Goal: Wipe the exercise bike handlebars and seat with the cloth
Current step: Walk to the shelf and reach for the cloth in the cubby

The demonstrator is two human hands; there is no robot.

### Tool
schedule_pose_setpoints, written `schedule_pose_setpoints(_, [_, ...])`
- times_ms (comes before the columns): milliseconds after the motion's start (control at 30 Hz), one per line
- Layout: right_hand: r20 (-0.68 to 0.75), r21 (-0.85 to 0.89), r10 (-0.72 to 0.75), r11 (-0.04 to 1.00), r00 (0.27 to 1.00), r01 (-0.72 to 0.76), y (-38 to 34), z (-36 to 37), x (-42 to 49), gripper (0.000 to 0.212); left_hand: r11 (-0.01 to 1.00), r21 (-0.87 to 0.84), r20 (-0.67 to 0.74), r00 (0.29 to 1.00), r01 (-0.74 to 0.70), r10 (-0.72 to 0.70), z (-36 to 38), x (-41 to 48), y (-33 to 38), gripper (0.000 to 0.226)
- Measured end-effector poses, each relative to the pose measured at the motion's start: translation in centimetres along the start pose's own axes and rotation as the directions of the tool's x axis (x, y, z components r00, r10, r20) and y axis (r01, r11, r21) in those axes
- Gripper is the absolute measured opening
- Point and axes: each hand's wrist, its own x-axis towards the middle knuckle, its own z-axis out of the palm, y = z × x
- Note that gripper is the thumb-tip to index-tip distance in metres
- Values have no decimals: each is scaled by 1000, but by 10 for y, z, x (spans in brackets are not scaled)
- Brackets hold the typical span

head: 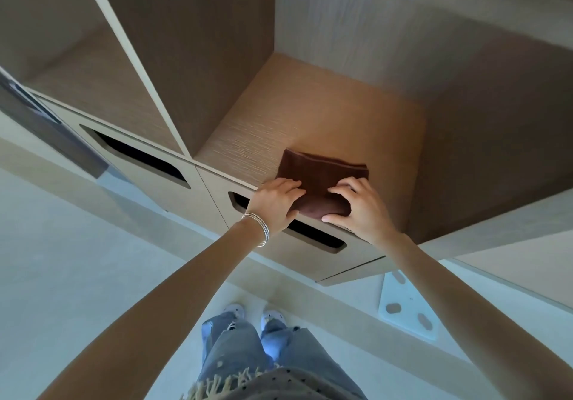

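Looks like an indoor storage nook, in a home or a small gym, honestly can't tell which. The giveaway is the built-in pale wood-veneer cubby unit (pixel 217 58) running from 9 to 3 o'clock, with open compartments up top and flat drawer fronts with dark cut-out slot handles (pixel 136 154) below. A folded dark-brown cloth (pixel 322 173) sits on the light wooden shelf board (pixel 325 114) near centre. There's smooth pale floor (pixel 62 260) at 8 o'clock and a white plate with oval holes (pixel 406 306) lying at 4 o'clock.

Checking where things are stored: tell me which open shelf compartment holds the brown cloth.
The right compartment: the folded cloth lies at its front edge, held by the left hand and right hand; the left compartment shows no cloth.
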Motion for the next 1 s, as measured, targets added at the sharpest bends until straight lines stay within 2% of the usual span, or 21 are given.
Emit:
schedule_pose_setpoints(100, [-22,3,-33,999,999,33,-3,3,4,56,994,-28,5,994,107,-107,-4,0,0,40])
schedule_pose_setpoints(200, [-54,106,-50,993,997,55,-9,8,9,60,975,-136,0,984,177,-179,-8,-1,-3,36])
schedule_pose_setpoints(367, [11,125,-140,983,990,138,-30,21,21,62,934,-314,11,984,170,-175,-18,-9,-12,40])
schedule_pose_setpoints(467, [71,141,-219,968,973,207,-39,28,29,67,950,-285,-23,990,129,-142,-22,-21,-23,47])
schedule_pose_setpoints(600, [100,104,-286,956,953,276,-44,32,41,69,943,-237,-36,968,232,-247,-26,-41,-44,46])
schedule_pose_setpoints(700, [49,99,-334,939,941,328,-47,33,50,54,938,-189,3,955,292,-297,-25,-58,-52,48])
schedule_pose_setpoints(833, [-64,214,-316,922,946,323,-53,35,55,38,928,-143,36,938,345,-344,-22,-76,-53,49])
schedule_pose_setpoints(1000, [4,312,-400,871,916,379,-81,37,62,38,901,-143,15,911,409,-411,-29,-106,-61,49])
